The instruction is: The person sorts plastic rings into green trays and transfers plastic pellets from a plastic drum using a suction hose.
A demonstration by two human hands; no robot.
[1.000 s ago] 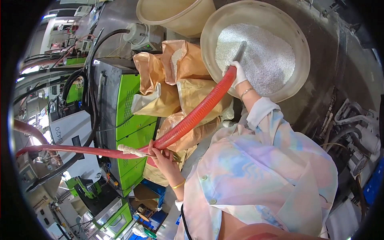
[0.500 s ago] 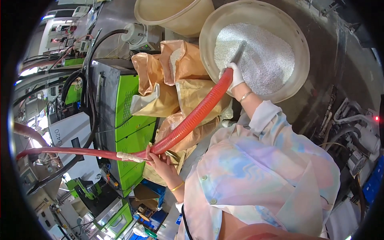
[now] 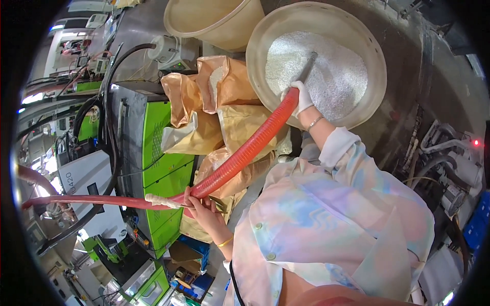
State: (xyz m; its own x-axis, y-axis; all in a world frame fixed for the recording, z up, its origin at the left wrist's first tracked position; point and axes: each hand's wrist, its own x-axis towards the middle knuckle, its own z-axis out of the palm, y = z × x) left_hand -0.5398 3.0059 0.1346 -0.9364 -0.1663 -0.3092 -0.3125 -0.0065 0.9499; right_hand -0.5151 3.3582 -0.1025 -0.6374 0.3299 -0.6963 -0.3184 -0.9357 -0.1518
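Observation:
My right hand (image 3: 301,96), in a white glove, is closed around the upper end of a thick red ribbed hose (image 3: 245,153). From that end a grey metal tube (image 3: 308,67) reaches into white pellets (image 3: 339,71) heaped in a large round tub (image 3: 377,76); its tip rests at the pellets. My left hand (image 3: 204,210), bare, is closed beside the lower part of the hose. It grips a thin rod-like tool whose cream-coloured wrapped end (image 3: 161,200) points left along the hose. Metal prongs stick out past my fingers; the tool's exact kind is unclear.
Open paper sacks (image 3: 237,127), some showing pellets, stand left of the tub. Another cream tub (image 3: 214,23) is behind them. A green and grey machine (image 3: 158,153) stands left, crossed by black hoses (image 3: 109,112). Piping and pump-like equipment (image 3: 454,173) sit at right.
The view has shifted slightly, so the tub and sacks appear a little farther left. Both hands keep their hold; the metal tube stays in the pellets.

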